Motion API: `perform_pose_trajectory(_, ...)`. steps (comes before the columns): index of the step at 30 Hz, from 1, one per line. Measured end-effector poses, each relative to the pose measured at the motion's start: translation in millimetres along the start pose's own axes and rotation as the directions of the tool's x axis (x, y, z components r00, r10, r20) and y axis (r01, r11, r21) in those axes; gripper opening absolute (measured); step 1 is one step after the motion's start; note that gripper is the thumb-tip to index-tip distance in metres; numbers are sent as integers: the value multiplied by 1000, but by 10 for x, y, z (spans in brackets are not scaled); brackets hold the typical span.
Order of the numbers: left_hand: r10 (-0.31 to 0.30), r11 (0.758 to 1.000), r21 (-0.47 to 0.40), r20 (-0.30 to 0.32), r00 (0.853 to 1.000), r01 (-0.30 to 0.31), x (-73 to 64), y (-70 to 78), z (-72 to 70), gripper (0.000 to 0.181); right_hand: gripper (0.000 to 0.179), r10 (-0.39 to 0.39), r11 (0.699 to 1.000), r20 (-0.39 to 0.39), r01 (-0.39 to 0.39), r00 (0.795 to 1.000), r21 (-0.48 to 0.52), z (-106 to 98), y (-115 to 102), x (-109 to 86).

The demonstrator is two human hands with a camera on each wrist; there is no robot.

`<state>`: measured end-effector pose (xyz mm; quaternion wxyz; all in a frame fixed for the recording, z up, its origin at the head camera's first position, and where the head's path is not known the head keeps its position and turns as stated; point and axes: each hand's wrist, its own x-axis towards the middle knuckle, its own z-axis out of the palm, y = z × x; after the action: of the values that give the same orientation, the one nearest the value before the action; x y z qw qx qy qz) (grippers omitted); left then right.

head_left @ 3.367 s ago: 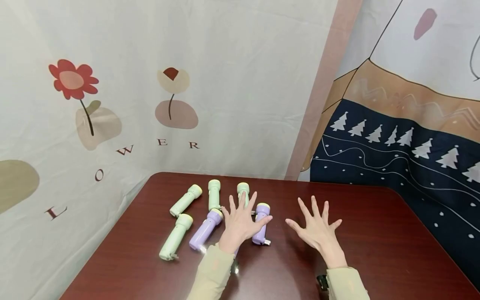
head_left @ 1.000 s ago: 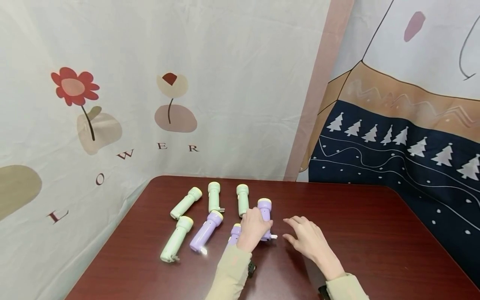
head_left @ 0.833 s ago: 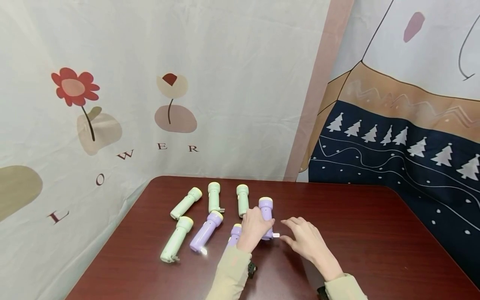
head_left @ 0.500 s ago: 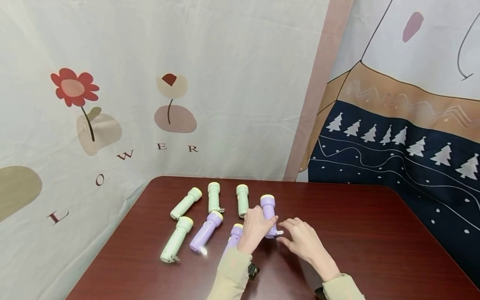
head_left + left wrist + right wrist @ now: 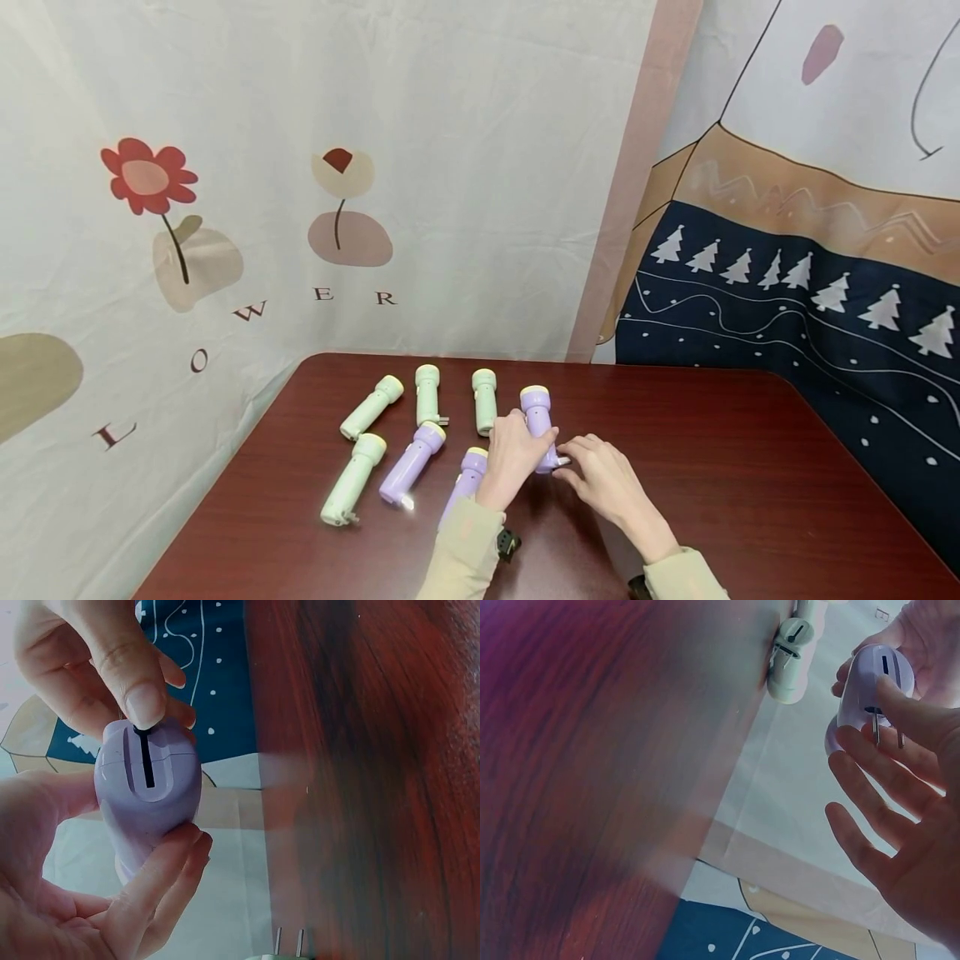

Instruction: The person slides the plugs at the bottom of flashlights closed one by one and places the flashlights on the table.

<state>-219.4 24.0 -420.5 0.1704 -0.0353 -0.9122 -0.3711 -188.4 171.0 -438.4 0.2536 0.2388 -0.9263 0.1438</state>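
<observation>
My left hand (image 5: 513, 454) grips a purple flashlight (image 5: 536, 404) by its barrel, the pale yellow lens end pointing away. At its near end, two metal prongs (image 5: 877, 729) stick out sideways, beside a dark slot (image 5: 148, 761) in the base. My right hand (image 5: 606, 475) has its thumb on that base and its index finger by the prongs, pinching the end. Its other fingers spread loosely in the right wrist view. The flashlight is raised off the table in both wrist views. Left of my left hand lies another purple flashlight (image 5: 467, 482), partly hidden by the sleeve.
Several green flashlights lie to the left, among them one at the far left (image 5: 372, 407), one at the back (image 5: 485, 400) and one nearer (image 5: 352, 481). Another purple flashlight (image 5: 412, 462) lies between. The brown table (image 5: 750, 467) ends at a printed curtain (image 5: 487, 183).
Both hands were spread over the table at first. My left hand then took the purple flashlight and raised it slightly. My right hand has moved left to its prong end.
</observation>
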Motion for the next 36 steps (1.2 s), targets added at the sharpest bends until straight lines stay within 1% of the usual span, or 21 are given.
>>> perform_pose_trajectory(6,-21,1000,9,-1,1000,21,-16,-3,22,41,23,-15,1000,-50,15,999,7,33,-2,-11)
perform_pose_trajectory(14,-3,1000,6,-16,1000,3,-30,-12,59,46,21,17,999,-52,-16,999,33,34,-18,-27)
perform_pose_trajectory(21,0,1000,11,-28,1000,0,-40,-13,78,49,22,5,1000,-66,-3,998,25,45,-16,-34)
perform_pose_trajectory(29,-32,999,-11,-35,999,31,-33,-1,61,48,23,-18,1000,-90,20,996,21,41,-22,-24)
perform_pose_trajectory(36,-53,998,-19,-18,998,53,-28,13,46,49,23,-23,1000,-92,24,995,6,44,-25,-22)
